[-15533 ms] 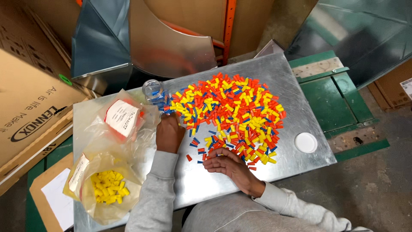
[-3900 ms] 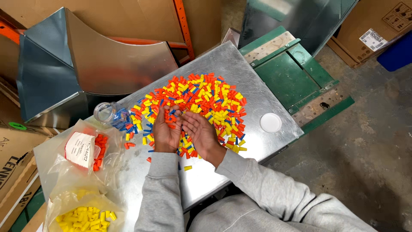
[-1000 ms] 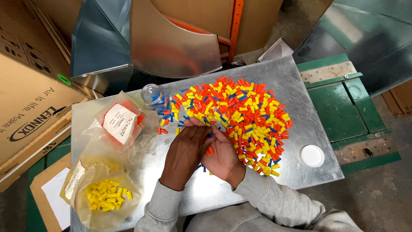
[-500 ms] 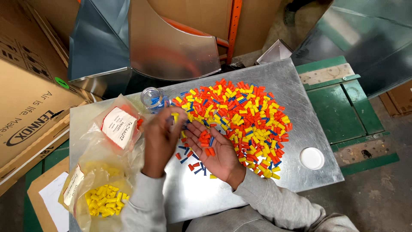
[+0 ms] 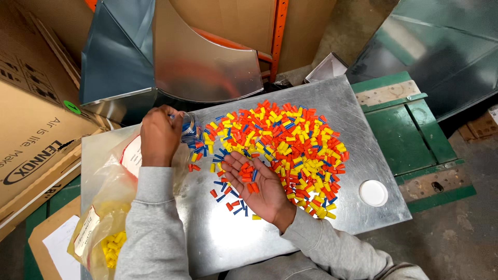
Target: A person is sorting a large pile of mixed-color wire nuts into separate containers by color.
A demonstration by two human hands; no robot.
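A big pile of small orange, yellow and blue plastic caps (image 5: 282, 140) lies spread on a metal sheet table (image 5: 321, 223). My right hand (image 5: 255, 182) rests palm up at the pile's near edge, fingers spread, with several orange caps and a blue one lying in the palm. My left hand (image 5: 158, 136) is closed, held over a clear plastic bag with orange caps (image 5: 130, 155) and right beside a small clear jar (image 5: 191, 129) with blue caps. What the closed fingers hold is hidden.
A second clear bag with yellow caps (image 5: 106, 236) lies at the table's near left. A white round lid (image 5: 373, 193) sits near the right edge. Sheet-metal duct pieces (image 5: 171, 57) stand behind, cardboard boxes (image 5: 31, 129) to the left, a green pallet (image 5: 410, 135) on the right.
My left hand has left the pile and moved left to the bag and jar. My right hand has turned palm up with caps in it.
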